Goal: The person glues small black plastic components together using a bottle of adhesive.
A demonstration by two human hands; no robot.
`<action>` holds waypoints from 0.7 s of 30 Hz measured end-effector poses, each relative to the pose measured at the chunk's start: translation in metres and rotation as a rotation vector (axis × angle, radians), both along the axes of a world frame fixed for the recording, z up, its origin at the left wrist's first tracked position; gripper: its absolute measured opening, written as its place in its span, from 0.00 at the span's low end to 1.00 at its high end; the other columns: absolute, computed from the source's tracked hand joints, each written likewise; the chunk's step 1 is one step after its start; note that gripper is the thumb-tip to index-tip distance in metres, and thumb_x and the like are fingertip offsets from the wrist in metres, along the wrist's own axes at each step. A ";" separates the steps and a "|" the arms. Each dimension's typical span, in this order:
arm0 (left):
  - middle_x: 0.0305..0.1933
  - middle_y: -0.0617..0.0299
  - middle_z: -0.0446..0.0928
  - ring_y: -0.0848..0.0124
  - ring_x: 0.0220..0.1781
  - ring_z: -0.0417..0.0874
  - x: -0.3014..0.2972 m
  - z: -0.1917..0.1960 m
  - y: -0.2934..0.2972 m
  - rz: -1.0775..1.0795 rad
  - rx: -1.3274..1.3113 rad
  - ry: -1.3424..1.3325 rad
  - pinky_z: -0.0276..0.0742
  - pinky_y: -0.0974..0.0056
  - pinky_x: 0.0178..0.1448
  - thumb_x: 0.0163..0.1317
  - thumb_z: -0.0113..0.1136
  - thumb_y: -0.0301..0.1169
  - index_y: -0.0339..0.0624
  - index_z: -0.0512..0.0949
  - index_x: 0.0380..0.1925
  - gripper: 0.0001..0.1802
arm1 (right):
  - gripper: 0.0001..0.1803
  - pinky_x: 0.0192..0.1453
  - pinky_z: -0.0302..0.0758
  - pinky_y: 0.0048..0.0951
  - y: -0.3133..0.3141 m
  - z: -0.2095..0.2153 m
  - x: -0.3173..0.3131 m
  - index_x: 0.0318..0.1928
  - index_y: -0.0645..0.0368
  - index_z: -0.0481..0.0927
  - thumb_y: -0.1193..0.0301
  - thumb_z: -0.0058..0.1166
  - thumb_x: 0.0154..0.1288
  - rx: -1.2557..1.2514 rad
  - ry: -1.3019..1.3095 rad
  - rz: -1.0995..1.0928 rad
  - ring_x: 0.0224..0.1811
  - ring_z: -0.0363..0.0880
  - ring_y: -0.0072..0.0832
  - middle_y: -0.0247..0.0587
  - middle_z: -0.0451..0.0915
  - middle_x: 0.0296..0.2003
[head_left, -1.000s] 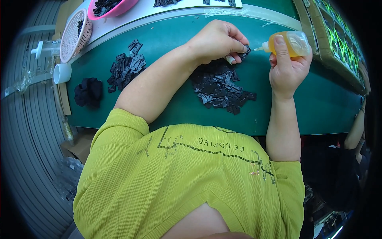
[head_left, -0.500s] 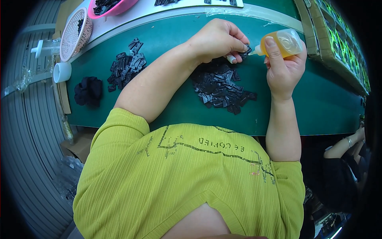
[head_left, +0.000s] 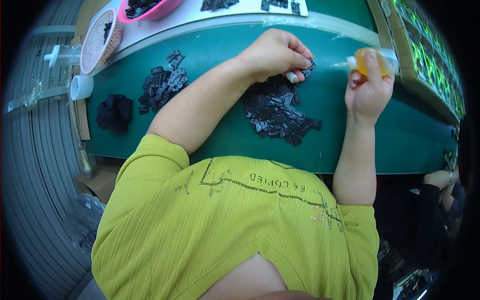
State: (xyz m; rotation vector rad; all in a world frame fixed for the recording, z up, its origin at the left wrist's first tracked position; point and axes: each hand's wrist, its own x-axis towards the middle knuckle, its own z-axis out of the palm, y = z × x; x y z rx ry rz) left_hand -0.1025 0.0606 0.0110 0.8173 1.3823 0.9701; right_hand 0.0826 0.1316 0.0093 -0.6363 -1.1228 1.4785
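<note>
Between the thumb and fingers of my left hand [head_left: 280, 54] is a small flat black part [head_left: 309, 68], pinched over the far edge of a heap of similar black parts [head_left: 280, 112]. One finger of that hand wears a white covering near its tip. My right hand [head_left: 369, 92] grips a squeeze bottle [head_left: 372, 62] of amber liquid, tilted on its side. Its thin nozzle points left toward the black part, with a gap between them. A second heap of black parts [head_left: 162, 82] lies left of my left forearm.
At the left stand a dark cloth bundle [head_left: 114, 113], a white roll [head_left: 81, 87] and a pink basket [head_left: 100, 45]. A pink bowl [head_left: 150, 9] of black parts sits on a white board at the back. A carton [head_left: 425, 65] with green strands borders the right. Another person's arm [head_left: 440, 179] shows at lower right.
My right hand has drawn the bottle away to the right, so its nozzle has left the black part. My left hand keeps its pinch nearly in place.
</note>
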 end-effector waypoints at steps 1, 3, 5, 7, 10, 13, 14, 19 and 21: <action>0.30 0.57 0.80 0.73 0.26 0.83 0.000 -0.002 0.001 0.030 0.010 -0.014 0.78 0.72 0.30 0.56 0.63 0.24 0.31 0.79 0.39 0.11 | 0.08 0.19 0.62 0.15 0.006 0.001 0.001 0.38 0.60 0.74 0.70 0.58 0.65 -0.108 0.094 0.020 0.17 0.66 0.15 0.35 0.75 0.27; 0.30 0.57 0.81 0.74 0.26 0.83 -0.003 0.003 0.008 0.070 0.042 -0.020 0.78 0.72 0.30 0.56 0.63 0.23 0.31 0.79 0.39 0.10 | 0.07 0.18 0.61 0.15 0.004 0.002 0.003 0.37 0.59 0.74 0.69 0.56 0.66 -0.125 0.116 0.017 0.16 0.64 0.16 0.35 0.75 0.27; 0.29 0.57 0.81 0.74 0.25 0.83 -0.014 0.009 0.024 0.206 0.191 0.096 0.78 0.72 0.30 0.56 0.62 0.23 0.30 0.79 0.40 0.11 | 0.07 0.18 0.61 0.15 0.002 0.007 0.002 0.36 0.59 0.73 0.70 0.57 0.65 -0.182 0.137 -0.012 0.16 0.65 0.16 0.35 0.74 0.27; 0.30 0.55 0.82 0.73 0.27 0.83 -0.034 0.008 0.044 0.305 0.324 0.286 0.78 0.71 0.32 0.56 0.63 0.25 0.28 0.78 0.43 0.15 | 0.08 0.18 0.61 0.15 -0.001 0.007 -0.001 0.36 0.58 0.72 0.70 0.57 0.65 -0.186 0.142 -0.013 0.16 0.65 0.16 0.34 0.74 0.27; 0.33 0.54 0.83 0.69 0.32 0.84 -0.059 0.008 0.055 0.339 0.328 0.807 0.79 0.67 0.41 0.56 0.65 0.36 0.32 0.79 0.45 0.21 | 0.08 0.18 0.61 0.16 -0.004 0.008 -0.005 0.37 0.57 0.72 0.70 0.57 0.65 -0.187 0.127 0.007 0.17 0.64 0.16 0.34 0.74 0.28; 0.38 0.56 0.82 0.62 0.40 0.83 -0.057 0.018 0.020 0.303 0.256 1.043 0.77 0.63 0.46 0.56 0.63 0.42 0.40 0.82 0.43 0.20 | 0.07 0.17 0.61 0.16 -0.002 -0.001 -0.003 0.37 0.57 0.72 0.70 0.57 0.65 -0.179 0.128 0.048 0.17 0.64 0.16 0.34 0.74 0.28; 0.37 0.56 0.82 0.62 0.39 0.83 -0.057 0.021 0.001 0.257 0.285 1.016 0.76 0.62 0.46 0.56 0.63 0.41 0.40 0.82 0.42 0.19 | 0.06 0.17 0.60 0.16 -0.002 -0.002 -0.004 0.37 0.57 0.72 0.71 0.56 0.65 -0.192 0.135 0.050 0.17 0.64 0.15 0.34 0.74 0.28; 0.34 0.55 0.81 0.61 0.38 0.82 -0.067 0.033 -0.117 0.217 0.265 0.986 0.76 0.60 0.43 0.56 0.62 0.37 0.40 0.82 0.33 0.12 | 0.09 0.19 0.60 0.15 0.005 -0.018 0.011 0.41 0.60 0.73 0.67 0.50 0.69 -0.264 0.134 0.211 0.19 0.66 0.15 0.39 0.77 0.32; 0.33 0.54 0.80 0.59 0.38 0.81 -0.085 0.021 -0.165 0.339 0.330 1.182 0.77 0.59 0.42 0.54 0.62 0.37 0.41 0.82 0.31 0.11 | 0.10 0.19 0.61 0.15 -0.005 -0.008 0.006 0.42 0.61 0.72 0.66 0.49 0.70 -0.369 0.201 0.306 0.20 0.67 0.16 0.42 0.78 0.34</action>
